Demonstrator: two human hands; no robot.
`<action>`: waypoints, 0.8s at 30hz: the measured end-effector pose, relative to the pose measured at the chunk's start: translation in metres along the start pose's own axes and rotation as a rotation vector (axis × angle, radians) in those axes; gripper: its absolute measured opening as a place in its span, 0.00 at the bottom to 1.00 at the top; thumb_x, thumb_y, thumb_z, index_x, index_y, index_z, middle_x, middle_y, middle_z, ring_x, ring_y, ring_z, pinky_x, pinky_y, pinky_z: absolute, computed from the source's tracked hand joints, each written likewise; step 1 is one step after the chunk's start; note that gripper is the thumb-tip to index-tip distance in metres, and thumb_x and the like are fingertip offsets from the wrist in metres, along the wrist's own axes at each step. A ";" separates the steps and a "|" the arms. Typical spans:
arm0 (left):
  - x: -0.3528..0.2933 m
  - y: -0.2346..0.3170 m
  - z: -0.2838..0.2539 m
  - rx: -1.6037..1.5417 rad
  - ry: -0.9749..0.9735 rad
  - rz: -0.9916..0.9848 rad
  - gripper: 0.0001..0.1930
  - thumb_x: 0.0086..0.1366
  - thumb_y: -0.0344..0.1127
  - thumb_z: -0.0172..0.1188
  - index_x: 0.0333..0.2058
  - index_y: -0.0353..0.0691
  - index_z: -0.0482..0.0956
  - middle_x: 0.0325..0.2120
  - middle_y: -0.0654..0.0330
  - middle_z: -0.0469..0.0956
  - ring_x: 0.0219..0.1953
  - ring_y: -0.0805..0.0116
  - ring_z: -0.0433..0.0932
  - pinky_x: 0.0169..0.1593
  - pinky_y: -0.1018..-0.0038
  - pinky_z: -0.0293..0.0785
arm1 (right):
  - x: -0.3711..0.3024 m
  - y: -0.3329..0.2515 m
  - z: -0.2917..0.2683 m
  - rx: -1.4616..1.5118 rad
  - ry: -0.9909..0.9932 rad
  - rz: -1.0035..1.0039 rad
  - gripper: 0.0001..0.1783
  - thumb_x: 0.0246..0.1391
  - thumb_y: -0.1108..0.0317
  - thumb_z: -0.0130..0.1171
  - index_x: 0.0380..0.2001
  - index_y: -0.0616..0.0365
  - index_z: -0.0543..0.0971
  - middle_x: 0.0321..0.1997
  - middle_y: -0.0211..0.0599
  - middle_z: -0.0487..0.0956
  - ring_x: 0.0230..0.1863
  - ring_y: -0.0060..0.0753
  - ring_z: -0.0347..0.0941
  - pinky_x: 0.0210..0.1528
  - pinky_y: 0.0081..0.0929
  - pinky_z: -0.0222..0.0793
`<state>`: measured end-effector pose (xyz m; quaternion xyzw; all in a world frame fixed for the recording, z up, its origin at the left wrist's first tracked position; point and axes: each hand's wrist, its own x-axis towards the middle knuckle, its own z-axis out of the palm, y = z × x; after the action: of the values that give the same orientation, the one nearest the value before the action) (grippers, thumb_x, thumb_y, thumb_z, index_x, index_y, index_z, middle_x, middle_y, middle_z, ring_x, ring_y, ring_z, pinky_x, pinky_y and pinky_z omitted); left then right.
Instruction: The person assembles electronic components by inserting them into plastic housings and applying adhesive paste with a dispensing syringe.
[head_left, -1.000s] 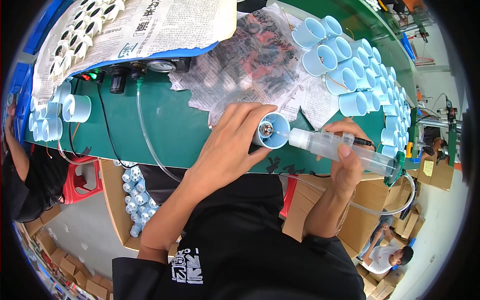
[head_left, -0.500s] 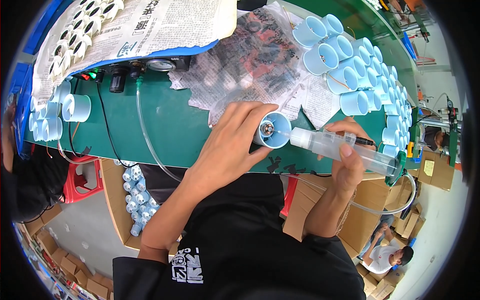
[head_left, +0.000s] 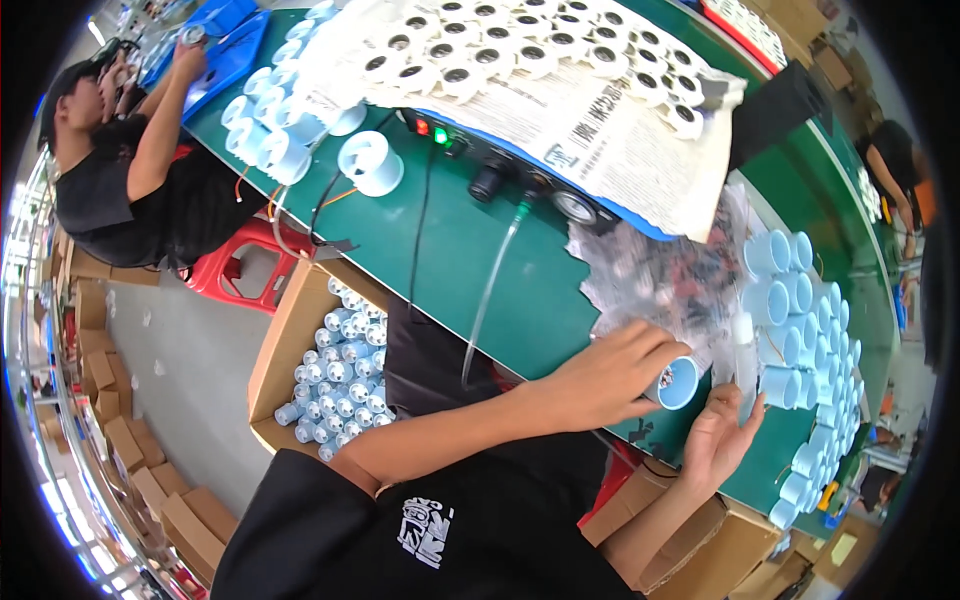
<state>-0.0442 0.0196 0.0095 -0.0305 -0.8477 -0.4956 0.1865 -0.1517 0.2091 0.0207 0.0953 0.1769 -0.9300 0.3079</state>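
Observation:
My left hand is wrapped round a light-blue plastic cup, its open mouth turned to the right. Small metallic parts show inside the cup. Just right of it, my right hand has its fingers about the lower part of a clear dispensing syringe. The syringe's white tip points away from me, apart from the cup. It lies beside rows of similar blue cups on the green table.
A dispenser box with a gauge sits under newspaper bearing several white ring-shaped parts. A clear hose runs from it over the table edge. Below stands a carton of blue cups. A co-worker is at the far left.
The view has swung left. The syringe has left the cup's mouth; its tip, formerly pointing left into the cup, now points away from me. My left hand still holds the cup.

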 end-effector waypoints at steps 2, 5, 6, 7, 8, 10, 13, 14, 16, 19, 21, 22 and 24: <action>-0.002 0.000 -0.001 0.000 0.018 0.001 0.30 0.51 0.33 0.68 0.52 0.36 0.67 0.48 0.52 0.69 0.51 0.51 0.67 0.54 0.62 0.66 | 0.002 0.015 0.023 -0.164 0.319 -0.038 0.27 0.63 0.56 0.50 0.51 0.73 0.65 0.32 0.40 0.73 0.32 0.30 0.70 0.33 0.22 0.71; -0.004 0.001 -0.005 -0.017 0.010 -0.008 0.30 0.51 0.33 0.68 0.52 0.36 0.66 0.47 0.53 0.69 0.51 0.52 0.67 0.54 0.62 0.67 | 0.001 0.009 0.026 -0.264 0.219 0.241 0.37 0.63 0.47 0.42 0.59 0.74 0.61 0.33 0.41 0.75 0.28 0.33 0.71 0.28 0.23 0.71; -0.005 0.000 -0.007 -0.012 -0.012 -0.016 0.30 0.53 0.34 0.67 0.53 0.36 0.66 0.48 0.53 0.68 0.51 0.53 0.67 0.54 0.63 0.67 | 0.000 0.007 0.030 -0.402 0.159 0.285 0.36 0.64 0.47 0.40 0.57 0.73 0.65 0.26 0.36 0.72 0.23 0.30 0.67 0.21 0.23 0.66; -0.005 0.001 -0.005 -0.026 0.001 0.000 0.30 0.53 0.33 0.67 0.54 0.36 0.66 0.48 0.52 0.68 0.51 0.53 0.67 0.54 0.63 0.68 | -0.002 0.005 0.034 -0.506 0.122 0.200 0.34 0.64 0.48 0.40 0.54 0.72 0.68 0.23 0.34 0.70 0.22 0.29 0.65 0.19 0.23 0.63; -0.003 0.000 -0.005 -0.023 0.011 0.013 0.30 0.53 0.33 0.67 0.54 0.36 0.66 0.48 0.52 0.68 0.51 0.53 0.67 0.54 0.63 0.68 | -0.002 0.002 0.039 -0.608 0.084 0.113 0.32 0.64 0.50 0.41 0.52 0.72 0.71 0.21 0.32 0.68 0.21 0.27 0.63 0.17 0.23 0.61; 0.001 0.001 -0.003 -0.067 -0.057 -0.021 0.31 0.53 0.34 0.67 0.54 0.35 0.65 0.48 0.52 0.68 0.52 0.53 0.67 0.55 0.62 0.67 | 0.008 0.006 0.067 -0.967 -0.181 -0.148 0.21 0.63 0.59 0.46 0.42 0.70 0.77 0.22 0.31 0.68 0.20 0.24 0.63 0.18 0.21 0.61; -0.004 -0.004 -0.005 0.006 -0.016 -0.009 0.31 0.54 0.35 0.67 0.55 0.36 0.65 0.49 0.52 0.68 0.54 0.53 0.66 0.56 0.62 0.67 | 0.045 0.082 0.149 -1.585 -0.464 -0.459 0.08 0.57 0.72 0.57 0.36 0.67 0.78 0.26 0.32 0.73 0.25 0.23 0.68 0.27 0.18 0.64; -0.004 -0.003 -0.005 0.050 0.037 0.021 0.31 0.54 0.35 0.67 0.55 0.36 0.65 0.50 0.52 0.68 0.54 0.53 0.66 0.56 0.62 0.67 | 0.073 0.100 0.159 -1.689 -0.712 -0.567 0.08 0.52 0.77 0.60 0.37 0.64 0.78 0.29 0.33 0.75 0.28 0.24 0.71 0.32 0.18 0.65; -0.003 -0.001 -0.009 0.041 0.025 0.014 0.30 0.53 0.35 0.67 0.54 0.36 0.66 0.50 0.53 0.68 0.54 0.53 0.67 0.56 0.62 0.67 | 0.117 0.140 0.188 -1.912 -1.106 -0.841 0.10 0.49 0.76 0.60 0.37 0.60 0.78 0.32 0.37 0.75 0.31 0.34 0.73 0.34 0.27 0.69; -0.002 0.003 -0.009 0.003 -0.013 -0.002 0.29 0.53 0.35 0.67 0.53 0.37 0.67 0.49 0.54 0.69 0.53 0.53 0.67 0.56 0.63 0.67 | 0.169 0.168 0.203 -2.124 -1.520 -1.358 0.08 0.46 0.74 0.57 0.33 0.55 0.75 0.33 0.34 0.72 0.38 0.35 0.74 0.37 0.31 0.72; -0.003 0.005 -0.004 -0.018 -0.009 -0.003 0.29 0.53 0.35 0.67 0.53 0.38 0.67 0.49 0.55 0.70 0.52 0.54 0.68 0.56 0.63 0.67 | 0.190 0.176 0.198 -2.183 -1.662 -1.513 0.07 0.44 0.73 0.56 0.30 0.53 0.73 0.34 0.32 0.72 0.41 0.33 0.74 0.38 0.30 0.73; -0.004 0.005 -0.004 -0.016 -0.005 0.000 0.29 0.53 0.35 0.67 0.53 0.38 0.67 0.49 0.55 0.70 0.52 0.54 0.68 0.56 0.63 0.67 | 0.191 0.179 0.198 -2.181 -1.667 -1.518 0.07 0.44 0.73 0.56 0.30 0.53 0.73 0.34 0.32 0.72 0.41 0.33 0.74 0.38 0.30 0.73; -0.007 0.005 0.000 -0.012 0.011 0.000 0.29 0.53 0.35 0.67 0.53 0.38 0.68 0.48 0.55 0.70 0.52 0.54 0.68 0.55 0.63 0.67 | 0.192 0.180 0.194 -2.100 -1.698 -1.612 0.06 0.44 0.73 0.55 0.29 0.54 0.73 0.33 0.31 0.72 0.39 0.33 0.74 0.38 0.30 0.72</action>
<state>-0.0369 0.0231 0.0112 -0.0289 -0.8438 -0.5008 0.1908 -0.2078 -0.1036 0.0953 0.7984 -0.5033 0.0894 0.3181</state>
